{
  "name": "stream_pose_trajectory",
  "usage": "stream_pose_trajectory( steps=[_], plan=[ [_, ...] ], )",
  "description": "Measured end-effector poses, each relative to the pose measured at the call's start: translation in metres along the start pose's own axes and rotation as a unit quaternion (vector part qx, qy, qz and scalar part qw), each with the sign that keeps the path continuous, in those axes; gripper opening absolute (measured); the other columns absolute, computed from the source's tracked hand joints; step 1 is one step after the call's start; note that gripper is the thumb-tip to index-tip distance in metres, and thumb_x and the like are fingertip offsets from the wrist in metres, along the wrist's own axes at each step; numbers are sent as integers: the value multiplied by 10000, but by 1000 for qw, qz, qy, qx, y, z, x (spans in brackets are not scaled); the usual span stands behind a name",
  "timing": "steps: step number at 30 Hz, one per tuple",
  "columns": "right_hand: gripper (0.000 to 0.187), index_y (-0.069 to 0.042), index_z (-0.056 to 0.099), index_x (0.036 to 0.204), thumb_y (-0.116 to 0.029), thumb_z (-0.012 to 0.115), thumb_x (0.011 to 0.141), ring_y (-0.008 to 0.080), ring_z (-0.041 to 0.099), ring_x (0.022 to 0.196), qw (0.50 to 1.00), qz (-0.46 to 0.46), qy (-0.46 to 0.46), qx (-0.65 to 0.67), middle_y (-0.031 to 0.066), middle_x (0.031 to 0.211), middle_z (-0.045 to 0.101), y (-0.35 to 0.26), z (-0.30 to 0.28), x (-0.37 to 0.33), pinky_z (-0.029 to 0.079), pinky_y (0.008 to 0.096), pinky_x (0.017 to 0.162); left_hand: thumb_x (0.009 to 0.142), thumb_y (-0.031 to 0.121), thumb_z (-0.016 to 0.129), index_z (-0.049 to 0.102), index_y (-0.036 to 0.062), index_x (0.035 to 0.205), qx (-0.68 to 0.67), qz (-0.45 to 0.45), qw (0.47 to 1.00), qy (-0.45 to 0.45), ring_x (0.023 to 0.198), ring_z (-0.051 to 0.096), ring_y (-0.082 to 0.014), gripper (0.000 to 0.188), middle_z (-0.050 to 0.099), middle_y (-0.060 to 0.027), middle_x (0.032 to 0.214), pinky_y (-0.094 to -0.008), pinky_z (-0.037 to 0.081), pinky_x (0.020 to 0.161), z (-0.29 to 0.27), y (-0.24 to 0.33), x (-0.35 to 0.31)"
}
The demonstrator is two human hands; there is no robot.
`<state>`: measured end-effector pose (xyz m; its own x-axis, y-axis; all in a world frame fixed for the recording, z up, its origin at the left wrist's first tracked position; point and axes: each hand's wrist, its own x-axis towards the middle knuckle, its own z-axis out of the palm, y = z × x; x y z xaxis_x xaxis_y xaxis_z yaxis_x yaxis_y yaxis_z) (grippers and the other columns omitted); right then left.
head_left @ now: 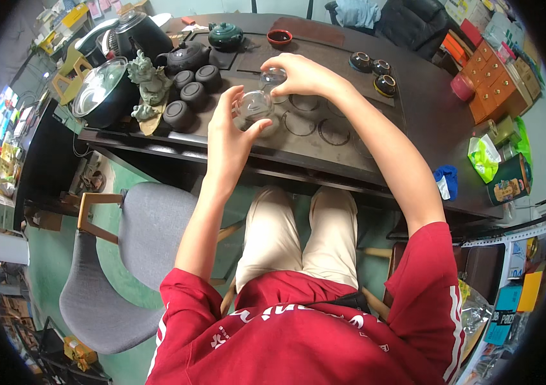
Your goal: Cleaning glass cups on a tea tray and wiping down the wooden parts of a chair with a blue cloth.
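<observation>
My left hand (229,133) is curved around a clear glass cup (255,106), with its thumb on the near side and fingers on the far side. Just beyond it, my right hand (303,75) grips a second clear glass cup (273,77) between thumb and fingers. The two glasses are close together over the tea tray (363,144); whether they touch I cannot tell. Dark ring shapes (334,131) show on the tray's surface to the right of the glasses.
Left of my hands are several dark cups (194,95), a grey-green figurine (149,78), a glass-lidded pot (99,90), a black teapot (186,56) and a green teapot (225,36). A red-rimmed bowl (280,38) stands behind; small dark cups (385,85) sit right. A grey chair (157,234) is beside me.
</observation>
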<state>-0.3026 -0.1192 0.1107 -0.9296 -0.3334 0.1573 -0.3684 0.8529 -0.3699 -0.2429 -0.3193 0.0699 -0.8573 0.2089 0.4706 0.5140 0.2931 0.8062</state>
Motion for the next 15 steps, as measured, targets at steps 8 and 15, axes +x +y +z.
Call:
stream_pose_trajectory(
  steps=[8, 15],
  plan=[
    [584, -92, 560, 1200, -226, 764, 670, 294, 518, 1130, 1000, 7, -8, -4, 136, 1185, 560, -4, 0, -1, 421, 378, 972, 670, 83, 806, 458, 32, 1246, 15, 1, 1000, -6, 1120, 561, -243, 674, 568, -187, 1203, -342, 464, 946, 11, -3, 2],
    [583, -90, 552, 1174, -207, 787, 653, 288, 526, 1117, 1000, -5, -20, 0, 134, 1161, 559, -2, -1, 5, 430, 374, 958, 672, 75, 803, 463, 38, 1240, 38, 23, 999, 0, 1104, 571, -241, 664, 576, -180, 1191, -341, 469, 935, 14, -2, 2]
  ],
)
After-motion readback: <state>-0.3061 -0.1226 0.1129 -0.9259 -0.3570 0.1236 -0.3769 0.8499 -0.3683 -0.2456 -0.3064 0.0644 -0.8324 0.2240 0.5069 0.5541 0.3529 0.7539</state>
